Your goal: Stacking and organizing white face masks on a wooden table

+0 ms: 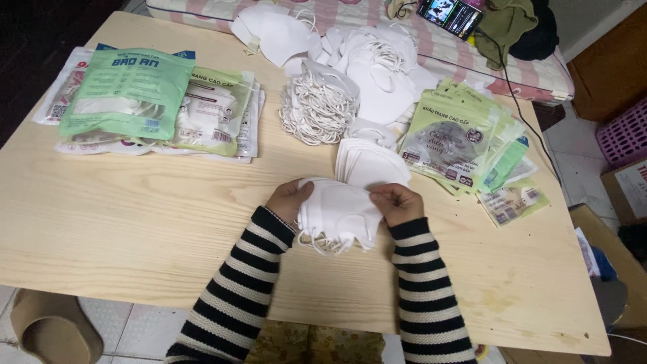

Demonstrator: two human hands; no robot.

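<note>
Both my hands hold a small stack of white face masks (337, 210) over the middle of a pale wooden table (135, 222). My left hand (288, 201) grips the stack's left edge and my right hand (397, 202) pinches its right edge. White ear loops hang below the stack. Just beyond it, a fanned stack of more white masks (371, 165) lies on the table. Both my sleeves are black-and-white striped.
A heap of loose white masks (364, 61) with tangled ear loops (317, 111) fills the far middle. Green filled packets (135, 94) lie at the far left; flat green bags (465, 138) are stacked at the right. A phone (450, 15) rests on a striped bed.
</note>
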